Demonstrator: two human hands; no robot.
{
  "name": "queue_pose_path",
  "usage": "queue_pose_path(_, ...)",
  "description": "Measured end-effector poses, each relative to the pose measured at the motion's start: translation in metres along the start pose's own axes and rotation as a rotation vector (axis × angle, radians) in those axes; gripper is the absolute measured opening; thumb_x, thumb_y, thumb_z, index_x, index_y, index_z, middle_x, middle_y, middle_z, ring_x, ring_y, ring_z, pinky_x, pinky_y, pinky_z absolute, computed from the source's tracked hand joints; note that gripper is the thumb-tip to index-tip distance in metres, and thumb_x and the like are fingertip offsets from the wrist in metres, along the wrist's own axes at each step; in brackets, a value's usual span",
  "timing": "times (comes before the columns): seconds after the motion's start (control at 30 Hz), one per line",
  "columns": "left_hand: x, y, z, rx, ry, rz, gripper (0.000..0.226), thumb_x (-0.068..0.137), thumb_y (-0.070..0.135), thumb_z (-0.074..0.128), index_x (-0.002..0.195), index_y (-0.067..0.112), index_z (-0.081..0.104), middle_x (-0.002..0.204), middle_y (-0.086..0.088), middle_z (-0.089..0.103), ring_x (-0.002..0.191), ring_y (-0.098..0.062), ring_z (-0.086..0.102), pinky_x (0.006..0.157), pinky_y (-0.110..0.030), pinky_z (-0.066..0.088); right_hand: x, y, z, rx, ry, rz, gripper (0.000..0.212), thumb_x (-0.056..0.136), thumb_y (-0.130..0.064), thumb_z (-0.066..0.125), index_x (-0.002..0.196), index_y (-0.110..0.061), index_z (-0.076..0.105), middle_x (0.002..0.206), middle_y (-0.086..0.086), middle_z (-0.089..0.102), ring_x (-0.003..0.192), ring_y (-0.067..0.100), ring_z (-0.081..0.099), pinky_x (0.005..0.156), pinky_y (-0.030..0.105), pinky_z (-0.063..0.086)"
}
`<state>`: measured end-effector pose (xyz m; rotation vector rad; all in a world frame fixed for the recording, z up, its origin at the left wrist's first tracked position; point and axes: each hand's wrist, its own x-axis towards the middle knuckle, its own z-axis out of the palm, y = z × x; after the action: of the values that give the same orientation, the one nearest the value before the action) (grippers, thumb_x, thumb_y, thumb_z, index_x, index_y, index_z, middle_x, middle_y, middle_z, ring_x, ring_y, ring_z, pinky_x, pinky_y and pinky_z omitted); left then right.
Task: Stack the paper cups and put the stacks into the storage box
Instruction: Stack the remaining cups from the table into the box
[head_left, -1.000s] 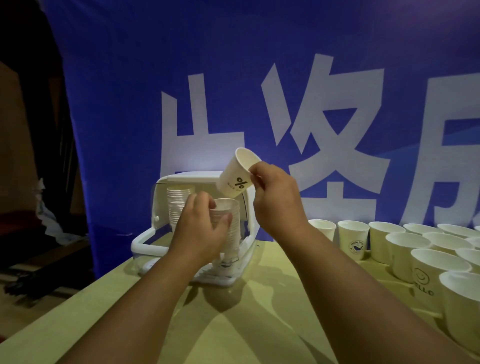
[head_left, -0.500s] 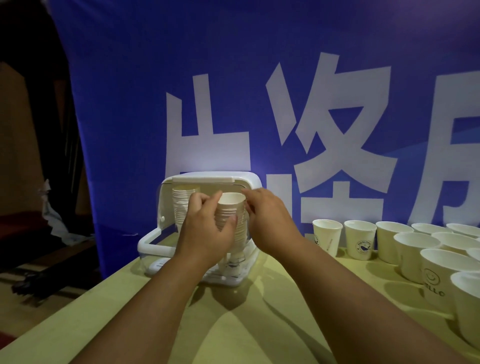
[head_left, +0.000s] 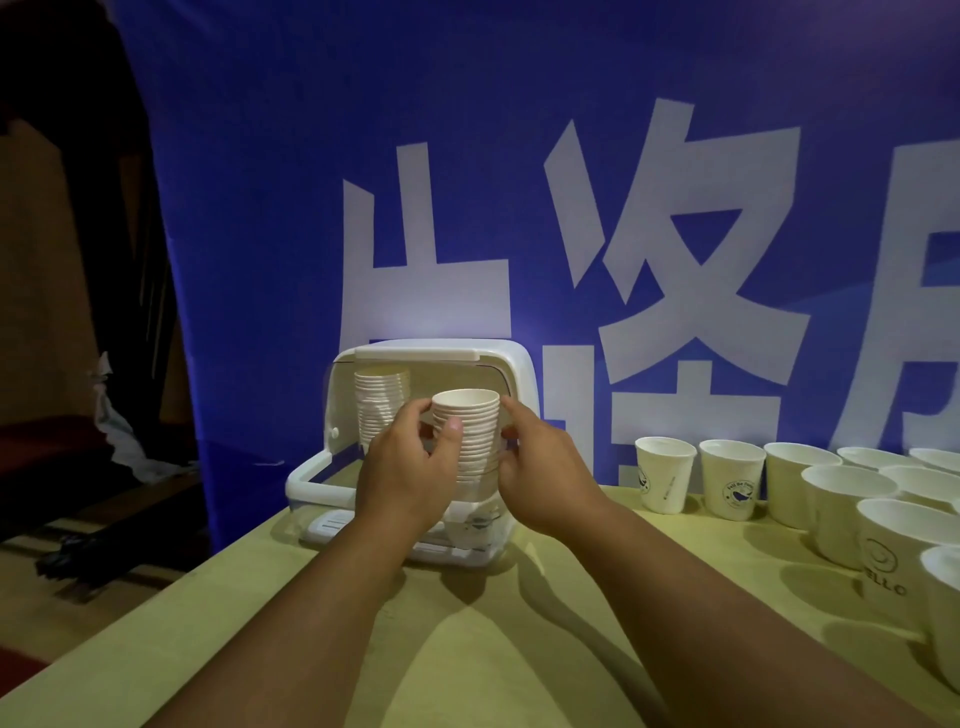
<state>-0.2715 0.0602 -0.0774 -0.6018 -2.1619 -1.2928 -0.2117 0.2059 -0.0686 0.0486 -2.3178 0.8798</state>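
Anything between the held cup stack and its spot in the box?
Nothing visible. The box is open in front; the other stack stands at its back left, beside the held stack, not in its way.

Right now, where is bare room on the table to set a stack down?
The table is bare in front of the box, toward the near edge, and at the near left corner. The right side is crowded with loose cups.

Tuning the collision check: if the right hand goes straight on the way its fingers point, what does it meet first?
The cup stack: the right hand points up and to the left, its fingertips apparently touching the stack's right side. Behind that, probably the storage box wall, though depth is unclear.
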Motion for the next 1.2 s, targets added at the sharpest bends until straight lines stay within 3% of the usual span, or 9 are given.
queue_pose_path(0.13, 0.001, -0.002, 0.0, 0.006, -0.11, -0.036, 0.039, 0.102, 0.058, 0.042, 0.128, 0.033, 0.056, 0.115, 0.008, 0.067, 0.1, -0.015, 0.065, 0.084, -0.043, 0.061, 0.001, 0.003, 0.002, 0.036, -0.059, 0.031, 0.059, 0.094, -0.021, 0.062, 0.145, -0.034, 0.035, 0.128, -0.005, 0.062, 0.093, 0.007, 0.055, 0.07, 0.014, 0.043)
queue_pose_path(0.37, 0.011, -0.007, -0.011, -0.061, -0.033, 0.018, 0.035, 0.101, 0.053, 0.048, 0.129, 0.033, 0.055, 0.118, 0.008, 0.064, 0.102, -0.012, 0.062, 0.08, -0.036, 0.059, 0.009, -0.013, 0.012, 0.142, -0.088, 0.055, 0.066, 0.094, -0.024, 0.063, 0.145, -0.041, 0.024, 0.134, -0.01, 0.054, 0.089, 0.0, 0.052, 0.046, 0.002, 0.038)
queue_pose_path(0.47, 0.022, -0.016, -0.02, -0.065, -0.023, 0.019, 0.032, 0.101, 0.049, 0.052, 0.129, 0.033, 0.053, 0.122, 0.007, 0.06, 0.103, -0.011, 0.06, 0.079, -0.033, 0.057, 0.021, -0.021, 0.019, 0.197, -0.103, 0.07, 0.067, 0.093, -0.021, 0.064, 0.145, -0.041, 0.024, 0.137, -0.007, 0.052, 0.097, 0.002, 0.052, 0.065, 0.009, 0.044)
queue_pose_path(0.6, 0.031, -0.034, -0.027, -0.062, -0.078, -0.019, 0.031, 0.101, 0.038, 0.058, 0.131, 0.036, 0.053, 0.112, 0.01, 0.063, 0.098, -0.007, 0.061, 0.079, -0.036, 0.058, 0.036, -0.031, 0.03, 0.382, -0.158, 0.179, 0.062, 0.092, -0.016, 0.065, 0.143, -0.032, 0.034, 0.139, 0.001, 0.052, 0.118, 0.019, 0.053, 0.096, 0.041, 0.051)
queue_pose_path(0.77, 0.036, -0.044, -0.023, -0.044, -0.1, -0.103, 0.035, 0.1, 0.034, 0.061, 0.133, 0.037, 0.051, 0.103, 0.017, 0.064, 0.092, -0.003, 0.061, 0.069, -0.027, 0.052, 0.044, -0.025, 0.041, 0.445, -0.155, 0.24, 0.059, 0.092, -0.009, 0.06, 0.142, -0.031, 0.037, 0.135, 0.001, 0.054, 0.117, 0.021, 0.054, 0.097, 0.044, 0.051)
queue_pose_path(0.9, 0.036, -0.041, -0.019, -0.046, -0.053, -0.17, 0.021, 0.1, 0.038, 0.059, 0.111, 0.037, 0.041, 0.097, 0.014, 0.064, 0.088, -0.011, 0.065, 0.076, -0.043, 0.057, 0.047, -0.019, 0.039, 0.47, -0.217, 0.315, 0.046, 0.092, -0.01, 0.058, 0.127, -0.027, 0.034, 0.12, 0.007, 0.057, 0.103, 0.024, 0.061, 0.091, 0.047, 0.055)
queue_pose_path(1.03, 0.032, -0.039, -0.018, 0.086, -0.116, -0.113, 0.01, 0.103, 0.037, 0.052, 0.098, 0.037, 0.044, 0.096, 0.014, 0.061, 0.085, -0.013, 0.064, 0.076, -0.046, 0.058, 0.047, -0.016, 0.039, 0.402, -0.226, 0.304, 0.031, 0.093, -0.006, 0.051, 0.117, -0.024, 0.05, 0.116, 0.007, 0.059, 0.104, 0.025, 0.06, 0.091, 0.049, 0.054)
queue_pose_path(1.1, 0.029, -0.038, -0.019, 0.139, -0.163, -0.1, 0.007, 0.104, 0.036, 0.05, 0.106, 0.042, 0.049, 0.107, 0.018, 0.062, 0.095, -0.012, 0.063, 0.081, -0.046, 0.057, 0.046, -0.016, 0.039, 0.354, -0.253, 0.26, 0.042, 0.095, -0.005, 0.046, 0.131, -0.026, 0.053, 0.129, 0.003, 0.057, 0.107, 0.021, 0.06, 0.094, 0.045, 0.053)
queue_pose_path(1.2, 0.027, -0.035, -0.019, 0.19, -0.21, -0.11, 0.032, 0.105, 0.035, 0.048, 0.135, 0.047, 0.049, 0.133, 0.013, 0.061, 0.115, -0.016, 0.06, 0.091, -0.047, 0.054, 0.044, -0.018, 0.038, 0.233, -0.29, 0.188, 0.056, 0.097, -0.006, 0.044, 0.147, -0.029, 0.041, 0.147, 0.002, 0.047, 0.118, 0.022, 0.058, 0.099, 0.044, 0.051)
